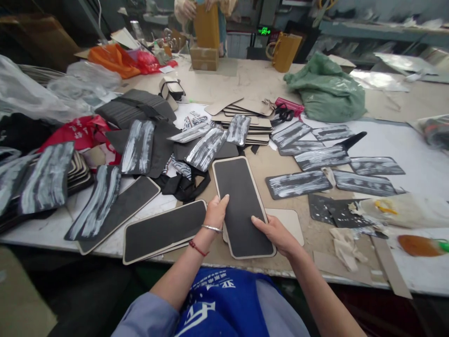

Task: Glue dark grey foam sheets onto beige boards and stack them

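Pinching dark panel [242, 194] by both long edges: your left hand [214, 213] midway up, right hand [278, 234] lower, thumbs on face. Panel right before you, at near side of table [417, 164]. Looks light, stiff, maybe slightly slick; pale rim [252, 256] likely safest hold.

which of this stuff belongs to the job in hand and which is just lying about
Likely part of the job:
dark panel with pale edge, held in the left hand and right hand
similar panels to its left
white-streaked dark pieces

Probably just lying about:
green bag
orange bag
yellow handled container
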Demonstrator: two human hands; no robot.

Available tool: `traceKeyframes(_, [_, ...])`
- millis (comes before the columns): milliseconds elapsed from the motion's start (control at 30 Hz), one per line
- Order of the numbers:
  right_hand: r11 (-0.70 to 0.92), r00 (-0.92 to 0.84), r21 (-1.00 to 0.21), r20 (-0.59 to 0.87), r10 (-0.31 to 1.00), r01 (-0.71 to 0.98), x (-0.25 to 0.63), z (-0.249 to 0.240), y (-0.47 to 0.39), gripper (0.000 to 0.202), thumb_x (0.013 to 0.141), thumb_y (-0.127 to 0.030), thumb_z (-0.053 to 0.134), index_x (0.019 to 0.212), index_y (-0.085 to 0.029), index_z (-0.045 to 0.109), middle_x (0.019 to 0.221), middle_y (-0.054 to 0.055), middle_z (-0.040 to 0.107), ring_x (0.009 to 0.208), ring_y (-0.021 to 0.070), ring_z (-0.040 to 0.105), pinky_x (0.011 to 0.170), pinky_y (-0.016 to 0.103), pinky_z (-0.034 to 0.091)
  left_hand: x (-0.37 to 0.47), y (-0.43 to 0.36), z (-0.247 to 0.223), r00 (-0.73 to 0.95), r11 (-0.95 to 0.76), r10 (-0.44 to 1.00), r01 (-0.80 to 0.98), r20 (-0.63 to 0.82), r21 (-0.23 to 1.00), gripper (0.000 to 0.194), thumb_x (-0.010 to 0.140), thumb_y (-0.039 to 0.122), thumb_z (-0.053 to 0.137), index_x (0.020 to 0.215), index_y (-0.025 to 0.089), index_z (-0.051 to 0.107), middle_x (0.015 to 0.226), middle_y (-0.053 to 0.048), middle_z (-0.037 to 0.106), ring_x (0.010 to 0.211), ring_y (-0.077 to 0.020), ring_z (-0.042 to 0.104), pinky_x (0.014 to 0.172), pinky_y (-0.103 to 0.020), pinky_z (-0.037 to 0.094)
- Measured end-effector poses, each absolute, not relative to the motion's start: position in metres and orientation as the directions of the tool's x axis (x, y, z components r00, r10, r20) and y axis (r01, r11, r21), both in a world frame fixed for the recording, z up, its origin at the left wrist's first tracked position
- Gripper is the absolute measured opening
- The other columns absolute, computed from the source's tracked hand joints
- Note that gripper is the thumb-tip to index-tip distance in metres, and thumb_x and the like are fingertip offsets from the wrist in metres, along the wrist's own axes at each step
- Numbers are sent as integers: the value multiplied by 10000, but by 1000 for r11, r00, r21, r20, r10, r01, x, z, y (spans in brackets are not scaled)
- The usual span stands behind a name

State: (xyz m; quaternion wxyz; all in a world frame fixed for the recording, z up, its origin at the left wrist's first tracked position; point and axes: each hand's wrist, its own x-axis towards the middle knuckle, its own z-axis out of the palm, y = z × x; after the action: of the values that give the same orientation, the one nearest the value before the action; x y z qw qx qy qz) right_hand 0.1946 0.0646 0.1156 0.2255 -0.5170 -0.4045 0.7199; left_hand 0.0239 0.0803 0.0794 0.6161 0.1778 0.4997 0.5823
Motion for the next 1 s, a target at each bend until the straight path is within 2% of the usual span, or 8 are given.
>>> traceKeyframes(233, [-604, -323, -790, -602, 730, 106, 196, 101, 64, 440, 657, -456, 667, 960, -138, 634, 798, 67, 697, 760, 233, 648, 699, 358, 531, 24, 77, 74, -203, 260, 873, -576, -443, 775, 492, 542, 439, 758, 871, 117, 585, 740, -54, 669, 720, -192, 628, 752, -356, 498])
traceKeyframes(367, [-615, -360, -781, -608, 708, 110, 195, 104, 66, 464, 644, -477, 666, 952, -132, 629, 772, 67, 694, 688, 216, 643, 685, 362, 529, 24, 71, 82, -122, 285, 882, -631, -455, 722, 509, 534, 365, 783, 929, 123, 573, 789, -62, 679, 717, -193, 633, 746, -354, 509])
traceKeyframes(467, [-628, -414, -773, -601, 684, 86, 194, 103, 65, 462, 654, -480, 659, 960, -137, 616, 791, 66, 691, 699, 211, 640, 693, 362, 523, 23, 65, 85, -127, 282, 872, -658, -472, 698, 517, 526, 341, 793, 935, 126, 562, 799, -66, 679, 699, -194, 636, 728, -355, 517])
traceKeyframes(600, [-602, -509, -792, -560, 654, 98, 198, 95, 63, 461, 677, -467, 649, 1007, -151, 591, 829, 50, 679, 751, 198, 629, 689, 331, 515, 17, 57, 78, -247, 215, 821, -700, -514, 681, 509, 543, 326, 785, 950, 141, 542, 789, -55, 673, 694, -193, 639, 721, -364, 521])
traceKeyframes(733, [-570, -513, -779, -611, 602, 259, 196, 84, 60, 432, 680, -470, 630, 968, -151, 584, 779, 27, 643, 665, 156, 590, 495, 238, 480, 4, 46, 70, -406, 81, 743, -734, -532, 674, 475, 558, 310, 776, 937, 155, 534, 786, -44, 668, 760, -210, 646, 757, -381, 519])
traceKeyframes(867, [-437, -558, -823, -567, 606, 362, 181, 68, 61, 398, 696, -470, 578, 924, -145, 557, 651, -19, 574, 473, 95, 498, 407, 214, 411, -14, 22, 65, -513, -27, 662, -745, -547, 667, 411, 561, 251, 775, 884, 154, 540, 775, -35, 669, 757, -203, 650, 784, -380, 521])
traceKeyframes(1000, [-202, -635, -820, -549, 543, 536, 153, 53, 74, 247, 752, -382, 490, 834, -152, 526, 559, -41, 515, 389, 91, 451, 399, 227, 380, -40, -13, 61, -543, -63, 606, -761, -581, 646, 333, 605, 134, 726, 880, 149, 538, 781, -45, 670, 768, -199, 652, 792, -377, 529])
